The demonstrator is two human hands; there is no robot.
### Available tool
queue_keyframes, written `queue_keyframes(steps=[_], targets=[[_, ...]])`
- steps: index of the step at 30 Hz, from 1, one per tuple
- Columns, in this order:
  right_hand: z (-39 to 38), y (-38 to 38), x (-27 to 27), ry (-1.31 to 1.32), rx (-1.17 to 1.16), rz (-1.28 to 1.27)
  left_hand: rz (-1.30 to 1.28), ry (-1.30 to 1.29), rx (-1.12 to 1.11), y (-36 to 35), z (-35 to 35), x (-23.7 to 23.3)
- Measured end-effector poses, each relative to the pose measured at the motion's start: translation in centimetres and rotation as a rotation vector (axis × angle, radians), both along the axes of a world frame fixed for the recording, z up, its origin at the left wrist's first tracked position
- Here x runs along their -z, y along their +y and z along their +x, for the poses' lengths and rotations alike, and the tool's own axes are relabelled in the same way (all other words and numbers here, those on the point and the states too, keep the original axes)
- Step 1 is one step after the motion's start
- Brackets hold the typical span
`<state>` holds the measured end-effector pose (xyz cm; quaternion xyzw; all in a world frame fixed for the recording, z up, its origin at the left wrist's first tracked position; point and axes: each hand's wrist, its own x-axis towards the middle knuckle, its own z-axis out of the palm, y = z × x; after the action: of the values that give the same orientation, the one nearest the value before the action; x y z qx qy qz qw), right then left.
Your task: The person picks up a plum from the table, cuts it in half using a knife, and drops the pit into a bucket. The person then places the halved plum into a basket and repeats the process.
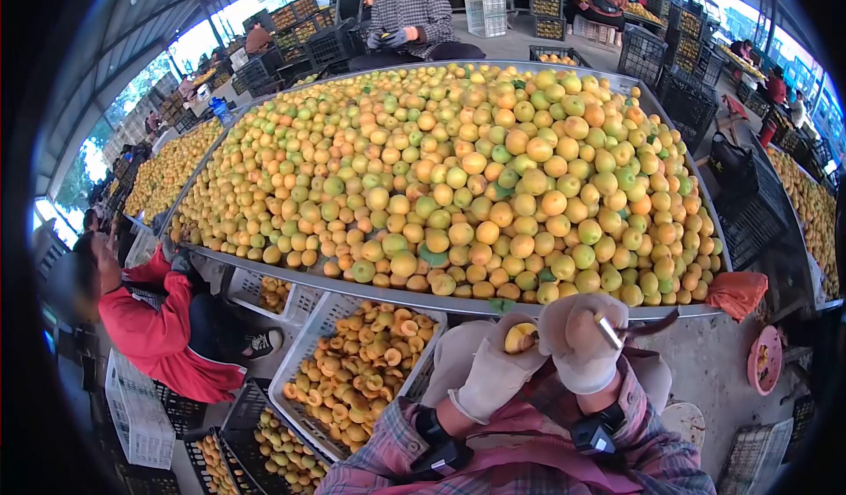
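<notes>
Both my hands wear pale gloves and meet in front of my lap, at the near edge of the fruit table. My left hand (pixel 500 367) is closed around an apricot (pixel 521 338), whose yellow flesh shows between the fingers. Right beside it, my right hand (pixel 577 345) grips a small tool (pixel 608 331) with a shiny metal end; a dark curved strip sticks out to its right. The fist hides most of this tool. Whole apricots (pixel 458 178) in yellow, orange and green are heaped on the metal-rimmed table (pixel 397 296) ahead of me.
A white crate (pixel 304 426) of pitted apricot halves (pixel 366 367) stands left of my knees. An orange-red bag (pixel 738 294) hangs at the table's right corner, above a pink basin (pixel 765 358). A person in red (pixel 167 336) sits at left; another (pixel 410 19) sits across.
</notes>
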<state>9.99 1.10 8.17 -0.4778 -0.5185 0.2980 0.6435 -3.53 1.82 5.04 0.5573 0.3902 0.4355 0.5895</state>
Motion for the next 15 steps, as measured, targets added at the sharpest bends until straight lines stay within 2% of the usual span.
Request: queue_keyframes(steps=[1, 2, 4, 7, 8, 9, 11, 12, 13, 15], targets=[[-0.1, 0.2, 0.2, 0.241, -0.041, -0.053, -0.017, 0.042, 0.019, 0.0, -0.1, -0.3], [-0.2, 0.1, -0.4, 0.243, -0.046, -0.053, -0.034, 0.071, 0.041, -0.2, -0.3, -1.4], [-0.4, 0.3, -2.3, 0.802, -0.422, -0.014, -0.063, 0.096, 0.076, -0.2, -0.3, -1.0], [0.2, 0.7, -1.4, 0.843, -0.566, 0.007, -0.089, 0.173, 0.122, -0.3, -0.3, -0.9], [0.4, 0.4, -1.9, 0.721, -0.532, -0.017, -0.005, 0.142, 0.128, -0.5, -0.1, -0.6], [0.7, 0.5, -1.8, 0.720, -0.536, -0.008, 0.079, 0.113, 0.134, -0.4, 0.0, -0.6], [1.1, 0.5, -1.4, 0.752, -0.647, 0.009, 0.044, 0.121, 0.185, -0.3, -0.1, -1.0], [1.0, -0.2, -1.8, 0.812, -0.572, -0.091, 0.057, 0.180, 0.226, -0.3, -0.1, -1.1], [1.2, -0.3, -1.6, 0.812, -0.578, -0.081, 0.068, 0.238, 0.267, -0.2, -0.1, -1.2], [2.3, -0.5, -1.0, 0.279, -0.482, -0.182, 0.074, 0.245, 0.309, 0.0, -0.2, -0.7]])
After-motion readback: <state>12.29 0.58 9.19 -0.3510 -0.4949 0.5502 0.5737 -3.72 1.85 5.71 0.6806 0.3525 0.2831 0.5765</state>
